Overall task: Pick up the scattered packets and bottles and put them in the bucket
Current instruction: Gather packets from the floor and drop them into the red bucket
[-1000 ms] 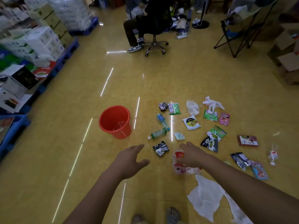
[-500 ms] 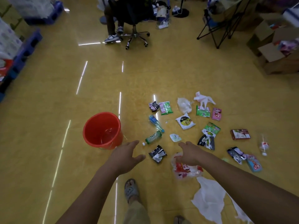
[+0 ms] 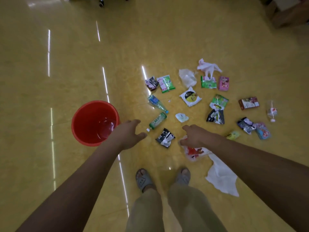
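Left hand (image 3: pixel 127 135) fingers (image 3: pixel 133 122) spread, empty, right hand (image 3: pixel 196 136) fingers (image 3: pixel 188 127) gripping red-and-white packet (image 3: pixel 194 152)

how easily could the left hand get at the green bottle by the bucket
Probably yes: the left hand is open, short of the green bottle, with only bare floor between them. The bucket sits on its other side; the right hand grips a red-and-white bag.

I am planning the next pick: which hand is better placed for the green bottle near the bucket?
Left. The left hand is open and empty, close to the cap end of the green bottle; the right hand seems to pinch the red-and-white packet.
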A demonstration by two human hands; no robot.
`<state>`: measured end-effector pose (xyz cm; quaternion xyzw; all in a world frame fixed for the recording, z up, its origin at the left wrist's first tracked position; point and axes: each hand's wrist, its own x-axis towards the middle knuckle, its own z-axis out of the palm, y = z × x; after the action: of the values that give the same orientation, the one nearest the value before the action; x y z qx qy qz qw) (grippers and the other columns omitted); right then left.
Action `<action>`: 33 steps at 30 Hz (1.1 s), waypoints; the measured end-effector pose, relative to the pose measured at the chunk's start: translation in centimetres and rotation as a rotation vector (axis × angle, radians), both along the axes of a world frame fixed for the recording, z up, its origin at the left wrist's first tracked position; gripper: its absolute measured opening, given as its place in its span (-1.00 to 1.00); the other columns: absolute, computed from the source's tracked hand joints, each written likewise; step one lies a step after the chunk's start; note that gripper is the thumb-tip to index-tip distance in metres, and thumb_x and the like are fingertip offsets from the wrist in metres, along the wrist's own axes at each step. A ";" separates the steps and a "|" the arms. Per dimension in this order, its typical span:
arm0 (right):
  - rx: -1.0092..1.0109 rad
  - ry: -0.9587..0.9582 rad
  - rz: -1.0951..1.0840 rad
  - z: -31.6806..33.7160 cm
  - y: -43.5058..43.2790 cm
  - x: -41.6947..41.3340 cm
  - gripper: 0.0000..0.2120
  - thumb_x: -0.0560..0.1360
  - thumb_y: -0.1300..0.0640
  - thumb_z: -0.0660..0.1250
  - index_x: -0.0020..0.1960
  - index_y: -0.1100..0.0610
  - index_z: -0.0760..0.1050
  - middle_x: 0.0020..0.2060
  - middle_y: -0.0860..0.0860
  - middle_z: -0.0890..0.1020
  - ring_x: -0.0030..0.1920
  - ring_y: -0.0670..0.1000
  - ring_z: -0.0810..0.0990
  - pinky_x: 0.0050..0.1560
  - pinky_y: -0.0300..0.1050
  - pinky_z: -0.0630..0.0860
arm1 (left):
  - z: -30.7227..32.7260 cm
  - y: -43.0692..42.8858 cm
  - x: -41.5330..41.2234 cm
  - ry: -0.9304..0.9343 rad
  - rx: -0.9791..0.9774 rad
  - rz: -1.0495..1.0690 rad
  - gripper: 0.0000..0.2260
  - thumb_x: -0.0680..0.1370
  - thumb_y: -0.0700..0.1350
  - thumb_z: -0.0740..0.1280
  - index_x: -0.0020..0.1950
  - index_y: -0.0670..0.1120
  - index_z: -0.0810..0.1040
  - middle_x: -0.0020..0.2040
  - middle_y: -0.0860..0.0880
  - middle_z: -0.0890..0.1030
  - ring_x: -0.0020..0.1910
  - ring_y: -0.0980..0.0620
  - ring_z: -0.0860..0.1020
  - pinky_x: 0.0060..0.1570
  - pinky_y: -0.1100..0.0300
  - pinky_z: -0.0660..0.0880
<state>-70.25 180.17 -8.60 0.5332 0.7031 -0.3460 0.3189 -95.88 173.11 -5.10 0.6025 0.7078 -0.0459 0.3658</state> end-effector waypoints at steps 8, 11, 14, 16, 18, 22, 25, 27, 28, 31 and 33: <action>-0.029 0.012 0.032 -12.6 2.8 0.1 -0.24 0.48 -0.25 0.31 0.50 0.13 0.16 0.36 0.19 0.33 0.30 0.20 0.43 0.24 0.02 0.44 | -11.8 4.5 1.9 0.035 -0.046 -0.044 -0.40 0.55 0.20 0.28 0.51 -0.03 0.27 0.41 -0.14 0.41 0.31 -0.11 0.46 0.26 0.04 0.44; -0.026 0.010 0.057 -18.6 3.4 0.3 -0.25 0.47 -0.26 0.32 0.48 0.11 0.18 0.32 0.18 0.36 0.27 0.21 0.45 0.21 0.01 0.44 | -18.0 5.9 3.6 0.063 -0.077 -0.076 -0.41 0.53 0.24 0.27 0.49 0.01 0.29 0.37 -0.11 0.44 0.24 -0.09 0.51 0.22 -0.03 0.48; -0.018 0.004 0.086 -24.5 3.8 0.3 -0.25 0.46 -0.25 0.32 0.48 0.09 0.17 0.31 0.17 0.36 0.26 0.23 0.46 0.19 0.03 0.46 | -24.0 7.1 5.2 0.093 -0.086 -0.110 -0.43 0.53 0.22 0.27 0.47 0.01 0.32 0.32 -0.10 0.46 0.20 -0.07 0.51 0.18 -0.01 0.49; -0.018 0.004 0.096 -28.5 4.0 0.2 -0.26 0.46 -0.24 0.32 0.49 0.08 0.17 0.31 0.16 0.36 0.26 0.23 0.46 0.17 0.03 0.46 | -28.3 7.7 6.0 0.126 -0.089 -0.145 -0.45 0.54 0.22 0.27 0.45 0.00 0.33 0.32 -0.08 0.46 0.21 -0.07 0.50 0.16 0.02 0.49; -0.020 0.014 0.098 -32.2 4.1 0.1 -0.26 0.46 -0.23 0.32 0.50 0.07 0.17 0.31 0.14 0.36 0.26 0.23 0.45 0.15 0.04 0.47 | -32.4 8.2 6.6 0.146 -0.100 -0.182 -0.46 0.53 0.22 0.27 0.44 0.01 0.34 0.30 -0.07 0.46 0.21 -0.08 0.49 0.14 -0.01 0.50; 0.002 0.011 0.117 -39.3 4.6 -0.2 -0.26 0.46 -0.21 0.33 0.51 0.05 0.16 0.33 0.12 0.34 0.27 0.22 0.42 0.19 0.08 0.47 | -40.2 9.4 6.8 0.216 -0.109 -0.272 -0.46 0.52 0.23 0.27 0.43 0.03 0.33 0.28 -0.06 0.46 0.20 -0.09 0.49 0.11 -0.04 0.51; 0.009 0.005 0.101 -44.1 5.3 -0.6 -0.26 0.46 -0.20 0.34 0.51 0.06 0.15 0.35 0.13 0.33 0.29 0.22 0.38 0.19 0.08 0.45 | -45.1 10.6 6.6 0.261 -0.102 -0.333 -0.47 0.52 0.21 0.28 0.42 0.01 0.33 0.28 -0.09 0.45 0.21 -0.11 0.47 0.14 -0.06 0.49; 0.004 -0.003 0.085 -47.1 5.9 -1.2 -0.25 0.45 -0.21 0.36 0.50 0.05 0.17 0.33 0.13 0.33 0.30 0.22 0.37 0.20 0.09 0.44 | -47.8 11.5 6.3 0.306 -0.066 -0.397 -0.47 0.51 0.19 0.30 0.41 0.00 0.31 0.29 -0.10 0.43 0.22 -0.13 0.45 0.17 -0.10 0.47; 0.004 -0.010 0.083 -48.6 6.3 -1.5 -0.24 0.44 -0.23 0.37 0.49 0.05 0.18 0.32 0.13 0.34 0.29 0.23 0.37 0.20 0.11 0.45 | -49.1 12.1 6.2 0.335 -0.039 -0.434 -0.45 0.51 0.17 0.31 0.42 0.00 0.29 0.31 -0.11 0.41 0.25 -0.15 0.43 0.20 -0.12 0.44; 0.041 -0.029 0.084 -52.6 7.8 -2.6 -0.26 0.40 -0.26 0.38 0.43 0.06 0.22 0.27 0.13 0.35 0.25 0.24 0.38 0.17 0.16 0.46 | -52.6 14.0 5.8 0.404 0.041 -0.509 -0.37 0.49 0.16 0.32 0.49 0.05 0.17 0.38 -0.13 0.33 0.32 -0.18 0.37 0.21 -0.13 0.41; 0.056 -0.039 0.071 -54.7 8.8 -3.2 -0.28 0.41 -0.24 0.38 0.41 0.07 0.23 0.27 0.13 0.34 0.26 0.25 0.38 0.18 0.21 0.45 | -54.6 15.2 5.7 0.421 0.065 -0.510 -0.31 0.48 0.16 0.34 0.52 0.09 0.10 0.41 -0.12 0.30 0.33 -0.18 0.36 0.18 -0.12 0.42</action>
<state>-73.43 188.95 -63.32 0.5232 0.7246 -0.3044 0.3295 -90.19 188.35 -59.66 0.7490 0.5952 -0.2370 0.1690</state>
